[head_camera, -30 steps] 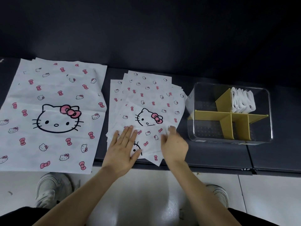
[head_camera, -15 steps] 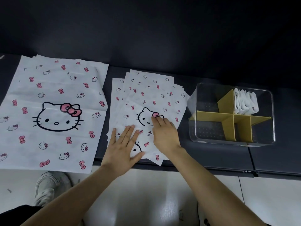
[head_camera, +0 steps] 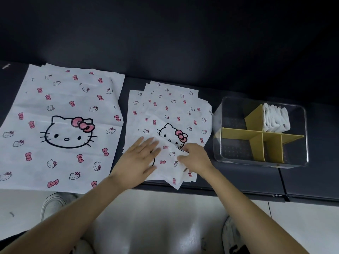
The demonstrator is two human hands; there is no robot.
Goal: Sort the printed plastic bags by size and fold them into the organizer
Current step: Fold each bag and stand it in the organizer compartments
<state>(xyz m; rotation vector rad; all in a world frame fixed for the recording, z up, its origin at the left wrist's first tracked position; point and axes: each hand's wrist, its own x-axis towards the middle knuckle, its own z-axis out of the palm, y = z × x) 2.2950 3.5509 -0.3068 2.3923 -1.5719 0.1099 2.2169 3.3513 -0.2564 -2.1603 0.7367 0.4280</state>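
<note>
From my remote seat, the dark table [head_camera: 238, 182] runs the full width of the view, with a pale floor [head_camera: 165, 217] below its near edge. The biggest thing on it is the stack of large bags [head_camera: 60, 99] at the left. They are white with pink bows and 1 big cat face, lie flat, and hang a little over the near edge.

Just right of them, past a narrow strip of bare table, lies a fanned pile of small bags [head_camera: 174, 107] in the same print. Near that pile, at the right, stands the clear organizer [head_camera: 234, 154], split into compartments by yellow dividers [head_camera: 256, 136]. Its far right compartment holds a row of folded bags [head_camera: 275, 120] standing on edge.

At the near end of the small pile, the top bag [head_camera: 168, 162] lies skewed, with 1 corner past the table edge. A white flap of it hides the chin of a cat face. I cannot tell whether that face is on this bag or on the one beneath.

My left hand [head_camera: 141, 160] lies flat on the bag's left part, fingers straight and spread, pressing down. My right hand [head_camera: 196, 158] is curled, thumb and fingertips pinching the flap's right edge.

1 light shoe [head_camera: 53, 204] shows on the floor below the large bags.
</note>
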